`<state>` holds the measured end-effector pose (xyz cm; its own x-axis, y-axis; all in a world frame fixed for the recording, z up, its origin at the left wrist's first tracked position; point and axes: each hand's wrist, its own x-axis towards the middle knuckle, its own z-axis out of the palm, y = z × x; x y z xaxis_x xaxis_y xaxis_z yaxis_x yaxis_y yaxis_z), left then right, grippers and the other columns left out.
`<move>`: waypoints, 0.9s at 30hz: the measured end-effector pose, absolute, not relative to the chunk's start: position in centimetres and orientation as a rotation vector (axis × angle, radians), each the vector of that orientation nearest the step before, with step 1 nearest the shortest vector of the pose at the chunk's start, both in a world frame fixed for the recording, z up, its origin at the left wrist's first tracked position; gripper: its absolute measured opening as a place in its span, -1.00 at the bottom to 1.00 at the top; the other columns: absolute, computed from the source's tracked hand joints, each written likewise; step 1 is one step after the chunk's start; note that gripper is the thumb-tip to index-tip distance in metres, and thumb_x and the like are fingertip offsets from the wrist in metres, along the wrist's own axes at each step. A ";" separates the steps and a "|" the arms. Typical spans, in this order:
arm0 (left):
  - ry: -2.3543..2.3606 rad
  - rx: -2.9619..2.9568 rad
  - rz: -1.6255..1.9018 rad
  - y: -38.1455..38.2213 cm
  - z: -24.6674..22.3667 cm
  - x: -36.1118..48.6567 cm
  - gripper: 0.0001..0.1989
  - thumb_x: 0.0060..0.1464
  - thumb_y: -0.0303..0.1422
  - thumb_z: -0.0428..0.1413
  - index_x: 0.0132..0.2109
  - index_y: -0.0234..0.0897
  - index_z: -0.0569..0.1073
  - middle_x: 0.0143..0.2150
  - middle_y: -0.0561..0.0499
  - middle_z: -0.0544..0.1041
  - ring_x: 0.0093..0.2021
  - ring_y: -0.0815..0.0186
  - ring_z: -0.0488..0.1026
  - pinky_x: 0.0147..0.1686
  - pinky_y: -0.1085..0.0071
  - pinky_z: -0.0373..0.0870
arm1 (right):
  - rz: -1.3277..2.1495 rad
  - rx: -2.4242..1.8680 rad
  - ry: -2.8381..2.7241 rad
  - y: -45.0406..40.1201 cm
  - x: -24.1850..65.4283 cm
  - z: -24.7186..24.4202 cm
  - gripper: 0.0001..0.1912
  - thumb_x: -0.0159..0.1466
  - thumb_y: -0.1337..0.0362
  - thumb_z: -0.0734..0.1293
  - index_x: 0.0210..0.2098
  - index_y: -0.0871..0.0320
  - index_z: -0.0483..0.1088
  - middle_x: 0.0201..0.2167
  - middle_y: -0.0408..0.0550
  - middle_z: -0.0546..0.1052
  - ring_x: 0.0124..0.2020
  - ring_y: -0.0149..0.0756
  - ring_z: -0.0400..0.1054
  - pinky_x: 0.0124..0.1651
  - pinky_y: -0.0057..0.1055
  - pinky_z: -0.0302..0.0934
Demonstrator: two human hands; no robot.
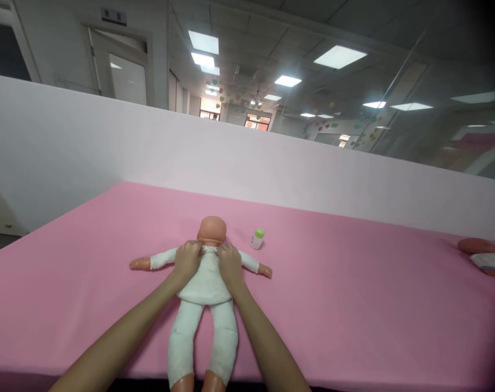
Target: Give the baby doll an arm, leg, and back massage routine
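Office-type room, grey ceiling tiles with bright panel lights [339,56], a doorway [117,71] back left, paper hearts [235,92] hanging in the distance, and a glass partition [398,103] on the right. A white backdrop wall [247,163] runs behind a long table covered in a pink sheet [333,316]. A doll [211,231] with a bare plastic head, hands and feet lies face up on the sheet, near the front edge and left of centre, arms spread, legs pointing at the person, feet at the lower frame edge. It wears a white onesie [206,286], worn and a bit grubby on the legs. Left hand [186,262] and right hand [230,265] sit side by side on the chest, fingers curled and pinching the onesie at the collar, one each side of the neck. Both hands have hold of fabric only. A small baby bottle [257,238] with a green cap stands upright just beside the head, to its right in view, not touching. A second doll [482,255] lies at the right edge, partly cut off, well apart.
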<state>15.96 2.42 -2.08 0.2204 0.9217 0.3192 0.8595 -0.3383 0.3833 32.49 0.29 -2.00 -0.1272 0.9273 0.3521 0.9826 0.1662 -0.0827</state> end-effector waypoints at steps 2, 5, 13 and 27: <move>1.728 2.355 0.735 2.7 -2.3 16.1 -0.77 0.29 -0.50 0.00 -0.29 -0.28 0.51 -0.22 -0.21 0.59 -0.16 0.05 0.52 -0.18 0.23 0.28 | -0.233 -1.843 -2.117 0.4 32.5 -2.3 -0.64 0.42 0.54 0.16 -0.29 0.18 0.55 -0.24 0.12 0.61 -0.15 -0.07 0.43 -0.06 -0.23 0.25; 1.720 2.358 0.728 2.7 -2.2 16.0 -0.76 0.31 -0.49 -0.01 -0.30 -0.27 0.50 -0.25 -0.19 0.58 -0.21 0.07 0.50 -0.19 0.22 0.29 | -0.231 -1.841 -2.118 0.3 32.7 -2.0 -0.64 0.44 0.51 0.17 -0.28 0.17 0.56 -0.24 0.11 0.62 -0.13 -0.05 0.43 -0.05 -0.22 0.26; 1.369 2.406 1.030 0.0 -1.3 14.5 -0.77 0.30 -0.47 -0.03 -0.23 -0.25 0.52 -0.09 -0.19 0.52 -0.03 0.03 0.43 -0.03 0.15 0.38 | -0.163 -1.594 -2.176 -2.3 32.4 0.1 -0.73 0.47 0.46 0.22 -0.21 0.11 0.53 -0.14 0.01 0.60 -0.09 -0.11 0.45 -0.06 -0.28 0.29; 1.561 2.371 0.678 1.2 -1.4 16.4 -0.76 0.21 -0.53 0.02 -0.43 -0.26 0.43 -0.31 -0.18 0.55 -0.23 0.07 0.51 -0.20 0.21 0.29 | -0.017 -1.865 -2.148 -1.0 31.2 -1.2 -0.69 0.46 0.42 0.25 -0.36 0.18 0.55 -0.28 0.08 0.62 -0.25 -0.16 0.47 -0.23 -0.35 0.17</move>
